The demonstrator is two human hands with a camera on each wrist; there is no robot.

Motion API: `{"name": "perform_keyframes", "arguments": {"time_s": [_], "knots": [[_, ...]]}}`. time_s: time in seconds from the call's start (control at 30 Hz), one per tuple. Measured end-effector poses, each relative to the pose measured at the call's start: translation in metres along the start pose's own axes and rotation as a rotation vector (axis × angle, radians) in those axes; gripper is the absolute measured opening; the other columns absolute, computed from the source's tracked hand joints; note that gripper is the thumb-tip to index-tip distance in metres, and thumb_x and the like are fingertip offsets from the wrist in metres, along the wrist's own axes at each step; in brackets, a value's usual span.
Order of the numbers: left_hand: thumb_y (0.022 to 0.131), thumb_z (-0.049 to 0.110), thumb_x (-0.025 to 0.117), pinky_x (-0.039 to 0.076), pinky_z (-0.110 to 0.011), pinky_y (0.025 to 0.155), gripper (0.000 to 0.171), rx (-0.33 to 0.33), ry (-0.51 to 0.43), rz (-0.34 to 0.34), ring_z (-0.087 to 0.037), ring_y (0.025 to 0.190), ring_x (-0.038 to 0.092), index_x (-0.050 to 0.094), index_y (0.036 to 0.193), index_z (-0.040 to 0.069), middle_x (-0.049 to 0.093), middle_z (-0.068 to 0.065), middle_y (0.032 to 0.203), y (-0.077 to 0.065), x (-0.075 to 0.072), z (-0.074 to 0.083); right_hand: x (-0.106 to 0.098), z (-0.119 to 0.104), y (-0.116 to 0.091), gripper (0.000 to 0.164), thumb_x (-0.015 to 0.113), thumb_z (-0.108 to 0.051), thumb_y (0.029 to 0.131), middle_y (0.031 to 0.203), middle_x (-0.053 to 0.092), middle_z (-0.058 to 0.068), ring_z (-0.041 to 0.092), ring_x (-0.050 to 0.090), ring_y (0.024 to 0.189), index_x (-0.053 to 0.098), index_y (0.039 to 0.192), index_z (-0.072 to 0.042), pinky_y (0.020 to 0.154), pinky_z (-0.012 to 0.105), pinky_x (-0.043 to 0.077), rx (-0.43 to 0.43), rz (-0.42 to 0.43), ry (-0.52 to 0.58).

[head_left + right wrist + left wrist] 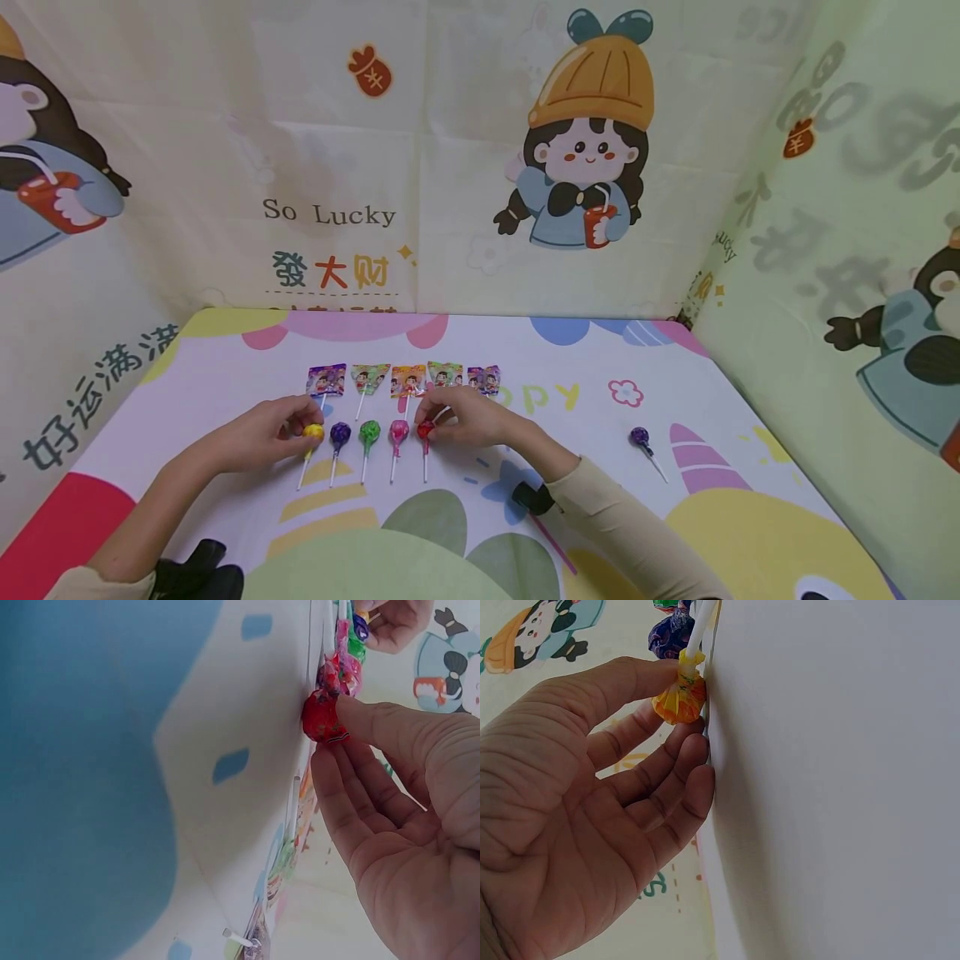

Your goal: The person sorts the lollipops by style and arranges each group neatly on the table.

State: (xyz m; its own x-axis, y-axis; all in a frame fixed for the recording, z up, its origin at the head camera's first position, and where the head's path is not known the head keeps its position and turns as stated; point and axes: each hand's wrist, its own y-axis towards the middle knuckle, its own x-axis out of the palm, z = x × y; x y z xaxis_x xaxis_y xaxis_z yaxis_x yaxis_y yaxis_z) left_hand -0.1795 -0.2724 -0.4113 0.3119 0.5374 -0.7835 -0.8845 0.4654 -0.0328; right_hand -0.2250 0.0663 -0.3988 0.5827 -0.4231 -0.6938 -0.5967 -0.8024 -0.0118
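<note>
At the left end of a front row of round lollipops, my left hand (266, 435) pinches the yellow lollipop (679, 703) by its wrapped head between thumb and fingers. My right hand (476, 417) holds the head of the red lollipop (322, 720) at the row's right end. Between the hands lie a dark purple lollipop (340, 434), a green lollipop (369, 432) and a pink lollipop (399, 430), sticks toward me. Behind them runs a row of flat-wrapped lollipops, from a purple one (326, 380) to another purple one (483, 379), partly hidden by the right hand.
A single dark purple lollipop (640, 437) lies apart on the right side of the table. The tabletop (570, 450) carries a colourful printed cover. Printed cloth walls (450, 167) rise behind it and at both sides.
</note>
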Motion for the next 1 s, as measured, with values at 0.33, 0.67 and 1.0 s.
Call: {"name": "perform_keyframes", "arguments": {"time_s": [0.33,0.67,1.0], "knots": [[0.090,0.023,0.079,0.050,-0.022,0.070,0.026,-0.009,-0.010,-0.003,-0.016,0.085,0.052,0.062,0.106,0.011,0.057,0.003,0.089,-0.001,0.001,0.002,-0.002,-0.004,-0.007,0.017,0.071,-0.001,0.094,0.113,0.070,0.007,0.016,0.065,0.110,0.065,0.109,-0.004,0.097,0.028,0.054,0.002,0.041,-0.044],[0.090,0.024,0.079,0.051,-0.022,0.070,0.026,-0.015,0.001,-0.006,-0.015,0.085,0.053,0.062,0.106,0.012,0.058,0.003,0.089,0.000,0.000,0.001,-0.009,-0.009,-0.029,0.021,0.073,-0.007,0.093,0.114,0.069,0.012,0.025,0.066,0.112,0.066,0.113,-0.004,0.098,0.036,0.055,-0.017,0.116,-0.084],[0.090,0.024,0.078,0.051,-0.022,0.070,0.026,-0.005,0.008,-0.006,-0.016,0.085,0.052,0.062,0.106,0.012,0.057,0.003,0.090,0.000,-0.001,0.000,-0.013,-0.007,-0.049,0.024,0.074,-0.009,0.093,0.114,0.070,0.013,0.029,0.066,0.111,0.066,0.114,-0.003,0.101,0.041,0.054,-0.004,0.161,-0.055]]}}
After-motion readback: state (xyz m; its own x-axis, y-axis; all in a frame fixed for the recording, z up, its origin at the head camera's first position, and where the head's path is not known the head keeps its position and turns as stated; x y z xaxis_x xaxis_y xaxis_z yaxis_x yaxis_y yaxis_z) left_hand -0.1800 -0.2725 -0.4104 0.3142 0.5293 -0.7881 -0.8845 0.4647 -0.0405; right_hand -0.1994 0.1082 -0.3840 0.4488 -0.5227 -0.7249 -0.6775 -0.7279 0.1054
